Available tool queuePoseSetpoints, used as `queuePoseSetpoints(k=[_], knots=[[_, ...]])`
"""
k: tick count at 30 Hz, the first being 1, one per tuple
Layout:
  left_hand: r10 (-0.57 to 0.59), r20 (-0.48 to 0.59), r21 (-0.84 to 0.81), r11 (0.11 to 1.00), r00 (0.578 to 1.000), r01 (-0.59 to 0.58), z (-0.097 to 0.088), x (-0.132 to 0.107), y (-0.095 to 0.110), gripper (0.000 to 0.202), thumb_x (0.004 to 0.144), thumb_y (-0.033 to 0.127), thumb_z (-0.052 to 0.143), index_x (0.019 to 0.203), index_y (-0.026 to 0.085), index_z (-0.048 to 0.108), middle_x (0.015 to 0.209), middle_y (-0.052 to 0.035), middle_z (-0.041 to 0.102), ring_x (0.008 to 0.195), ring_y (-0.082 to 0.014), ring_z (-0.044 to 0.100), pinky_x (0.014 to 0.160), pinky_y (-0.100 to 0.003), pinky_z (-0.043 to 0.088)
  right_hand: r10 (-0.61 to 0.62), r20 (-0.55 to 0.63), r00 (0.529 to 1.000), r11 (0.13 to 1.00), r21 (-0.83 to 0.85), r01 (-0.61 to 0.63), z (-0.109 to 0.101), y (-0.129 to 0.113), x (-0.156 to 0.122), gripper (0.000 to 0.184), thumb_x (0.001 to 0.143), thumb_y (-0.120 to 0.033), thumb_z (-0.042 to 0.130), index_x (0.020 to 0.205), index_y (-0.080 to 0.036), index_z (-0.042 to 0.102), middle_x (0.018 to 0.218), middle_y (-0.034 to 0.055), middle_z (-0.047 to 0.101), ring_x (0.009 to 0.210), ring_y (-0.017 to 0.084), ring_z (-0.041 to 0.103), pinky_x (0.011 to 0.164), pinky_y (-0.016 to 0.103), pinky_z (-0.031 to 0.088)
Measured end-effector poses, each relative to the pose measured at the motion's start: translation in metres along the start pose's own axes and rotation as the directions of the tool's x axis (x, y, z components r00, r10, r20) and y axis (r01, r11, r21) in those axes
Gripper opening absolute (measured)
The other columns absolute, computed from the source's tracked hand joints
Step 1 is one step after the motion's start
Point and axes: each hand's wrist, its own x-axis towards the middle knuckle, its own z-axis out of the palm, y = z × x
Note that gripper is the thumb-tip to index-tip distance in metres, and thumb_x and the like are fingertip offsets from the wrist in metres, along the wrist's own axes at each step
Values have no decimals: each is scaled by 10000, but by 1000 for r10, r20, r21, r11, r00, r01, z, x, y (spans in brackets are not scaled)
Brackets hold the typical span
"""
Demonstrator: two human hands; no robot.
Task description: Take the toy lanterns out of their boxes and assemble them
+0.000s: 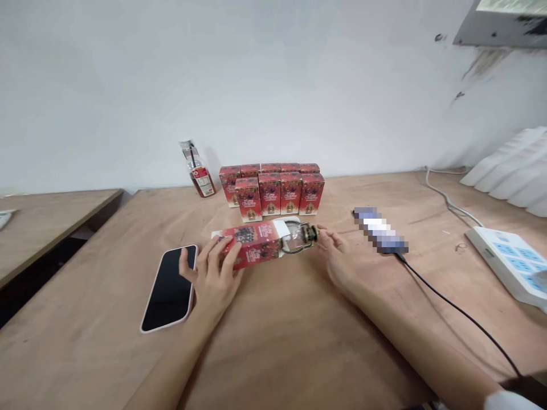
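In the head view, the left hand (216, 279) grips a red printed box (256, 242) turned on its side between the hands, while the right hand (335, 250) pinches the dark top of a glass lantern (294, 238) partly inside the box's open end. Beyond the hands, red boxes (270, 195) stand in rows on the worktop (277, 341); a phone (168, 290) lies just beside the left hand.

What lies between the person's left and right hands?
In the head view, a red box held by the left hand, and a clear lantern-shaped item protruding from its open end toward the right hand.
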Motion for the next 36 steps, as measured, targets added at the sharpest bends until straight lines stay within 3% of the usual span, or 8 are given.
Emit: queuePoseSetpoints(k=[5,8,11,15,20,24,29,36], knots=[[-477,30,-274,841,878,466,3,5,-6,623,614,373,755,1152,208,489,1121,-120,599,1048,-299,556,980,-541,342,4,-287,958,962,262,75,-13,-12,20,328,677,-469,713,827,-210,578,883,1,643,794,144,619,687,276,512],[-756,306,-621,302,578,724,8,10,2,574,624,439,716,1087,181,494,1064,-92,605,975,-247,602,869,-422,478,-112,-387,915,964,182,195,-15,-22,20,310,708,-463,689,837,-208,571,885,-6,624,820,131,609,695,255,503],[-663,657,-677,-308,359,668,10,15,14,429,680,442,647,1005,185,537,987,-48,647,920,-221,638,813,-362,522,-227,-375,899,965,39,261,-12,-27,13,306,746,-469,653,846,-195,559,864,2,606,827,140,595,748,285,484],[-455,870,-476,-670,193,570,5,20,26,324,717,301,631,1015,198,557,976,-45,682,935,-235,648,815,-392,543,-304,-220,927,947,-178,268,-7,-27,6,259,816,-460,584,844,-204,554,829,15,583,808,157,575,766,320,467],[-316,930,-366,-755,187,544,1,20,27,293,788,294,574,1065,206,545,1061,-63,669,972,-244,643,827,-448,546,-477,15,879,776,-462,429,-11,-24,-5,266,890,-400,468,1069,-212,524,1108,92,535,1050,228,515,899,430,423],[-334,927,-372,-758,171,536,5,16,28,296,780,268,591,1065,201,548,1057,-63,670,957,-229,649,850,-436,543,-736,300,607,358,-587,726,-5,-20,-30,260,830,-267,563,1084,-243,514,1053,98,548,981,256,532,834,437,434],[-290,947,-316,-746,142,587,5,13,37,270,765,239,607,1023,165,577,994,-71,690,892,-209,666,832,-380,554,-530,752,391,155,-367,917,20,-19,-55,205,875,-202,505,1067,-227,571,798,43,605,697,184,526,631,336,400],[-328,927,-368,-701,182,611,4,8,47,246,706,201,687,933,161,601,885,-33,702,782,-165,668,760,-307,566,-459,761,459,165,-434,886,29,-18,-59,152,887,-276,510,933,-171,610,770,59,570,697,189,468,636,320,353]])
